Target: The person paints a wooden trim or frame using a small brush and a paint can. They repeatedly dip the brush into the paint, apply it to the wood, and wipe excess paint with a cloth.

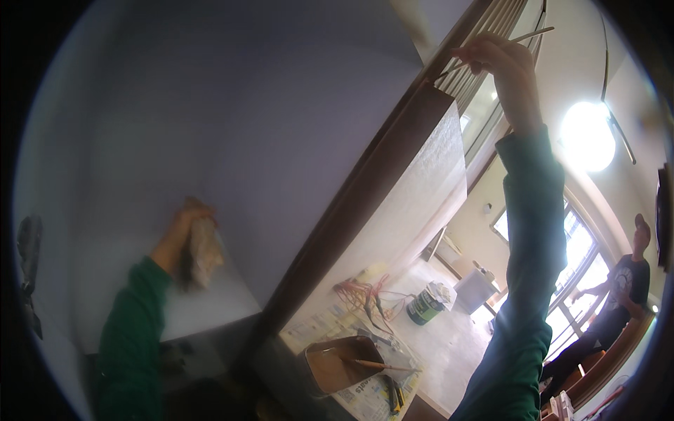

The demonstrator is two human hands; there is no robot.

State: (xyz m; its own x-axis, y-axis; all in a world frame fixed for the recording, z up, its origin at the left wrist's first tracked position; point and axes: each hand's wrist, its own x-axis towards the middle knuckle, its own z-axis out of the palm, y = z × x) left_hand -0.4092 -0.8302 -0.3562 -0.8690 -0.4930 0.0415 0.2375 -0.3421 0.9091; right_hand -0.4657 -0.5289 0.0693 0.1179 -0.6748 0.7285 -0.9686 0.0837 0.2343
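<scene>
My right hand (500, 63) is raised, its fingers closed around a thin paintbrush (539, 35). The brush's tip end points down-left at the upper part of a dark brown wooden edge (365, 186), which runs slantwise through the view. Whether the bristles touch the wood I cannot tell. Lower left, my left hand (191, 223) grips a crumpled pale rag (206, 256) in front of the smooth grey-violet panel (281, 105). Below the wooden edge sits a squarish tub of brown paint (330, 370), with a second brush (382, 365) lying across it.
Newspaper (319, 328) lies under the tub, along with a yellow-black tool (395, 396). Tangled red cables (365, 293) and a dark green tin (427, 307) stand behind. Far right, another person in dark clothes (621, 291) stands by a bright window. A round lamp (591, 137) glows above.
</scene>
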